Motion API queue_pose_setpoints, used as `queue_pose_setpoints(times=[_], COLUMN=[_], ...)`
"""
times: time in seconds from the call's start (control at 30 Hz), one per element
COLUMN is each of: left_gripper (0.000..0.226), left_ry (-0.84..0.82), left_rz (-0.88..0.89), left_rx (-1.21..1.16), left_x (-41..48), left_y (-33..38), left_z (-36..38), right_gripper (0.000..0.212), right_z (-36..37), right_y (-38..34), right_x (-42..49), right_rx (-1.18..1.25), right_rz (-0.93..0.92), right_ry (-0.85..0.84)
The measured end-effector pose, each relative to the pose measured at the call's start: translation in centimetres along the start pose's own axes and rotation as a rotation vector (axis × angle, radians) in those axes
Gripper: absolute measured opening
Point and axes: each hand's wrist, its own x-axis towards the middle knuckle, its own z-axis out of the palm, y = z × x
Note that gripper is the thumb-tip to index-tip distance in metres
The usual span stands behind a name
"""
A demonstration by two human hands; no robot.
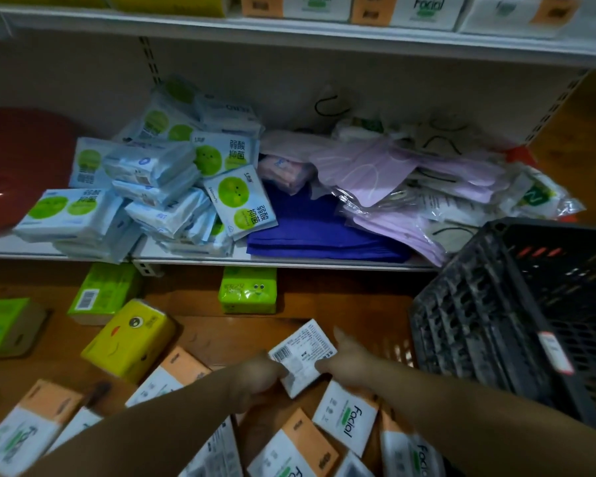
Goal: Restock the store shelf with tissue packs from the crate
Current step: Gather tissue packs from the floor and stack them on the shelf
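Both of my hands grip one white tissue pack (305, 356), barcode side up, just above the wooden floor. My left hand (260, 376) pinches its near left corner. My right hand (348, 361) clasps its right edge. Several white-and-orange "Facial" tissue packs (346, 416) lie scattered on the floor under my arms. The black plastic crate (516, 325) stands tilted at the right, close to my right forearm. The white store shelf (193, 254) runs across the middle of the view.
A loose heap of blue-and-green wipe packs (172, 187) fills the shelf's left half, with purple cloth (310, 228) and bagged pink items (410, 180) to the right. Green and yellow tissue packs (131, 339) sit on the floor. More "Facial" packs line the upper shelf (424, 12).
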Motion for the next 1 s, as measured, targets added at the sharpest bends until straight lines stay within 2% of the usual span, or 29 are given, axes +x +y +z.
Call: queue_pose_setpoints(times=[0.13, 0.17, 0.23, 0.3, 0.43, 0.53, 0.6, 0.77, 0.9, 1.0], left_gripper=[0.051, 0.048, 0.025, 0.017, 0.022, 0.02, 0.016, 0.012, 0.025, 0.038], left_ry=[0.154, 0.165, 0.182, 0.225, 0.342, 0.465, 0.511, 0.502, 0.492, 0.545], left_rz=[0.096, 0.141, 0.233, 0.284, 0.436, 0.6, 0.716, 0.924, 1.128, 1.378], left_rx=[-0.233, -0.252, -0.185, -0.188, -0.265, -0.152, -0.127, -0.167, -0.157, -0.021], left_x=[-0.1, -0.6, -1.8, -2.5, -4.4, -6.4, -7.7, -11.4, -13.8, -16.2], left_y=[0.8, 1.4, 2.2, 2.8, 3.9, 4.6, 5.2, 7.7, 10.3, 13.5], left_z=[-0.7, -1.0, -1.5, -2.2, -3.6, -4.4, -4.8, -4.9, -5.6, -6.2], right_gripper=[0.05, 0.045, 0.042, 0.036, 0.024, 0.008, 0.011, 0.025, 0.05, 0.046], right_z=[0.4, 0.3, -0.2, -1.1, -2.5, -3.1, -3.5, -4.8, -7.1, -10.0], right_y=[-1.3, -1.9, -2.9, -4.2, -6.6, -8.1, -9.1, -11.3, -13.3, -15.6], right_x=[-1.3, -1.9, -2.6, -3.5, -4.9, -6.3, -7.2, -9.1, -12.2, -14.2], right_rx=[0.21, 0.266, 0.328, 0.365, 0.342, 0.342, 0.344, 0.391, 0.239, 0.192], right_rz=[-0.073, -0.087, -0.131, -0.155, -0.2, -0.346, -0.449, -0.659, -0.89, -1.058], right_ry=[0.023, 0.04, 0.074, 0.117, 0.301, 0.35, 0.382, 0.444, 0.535, 0.69])
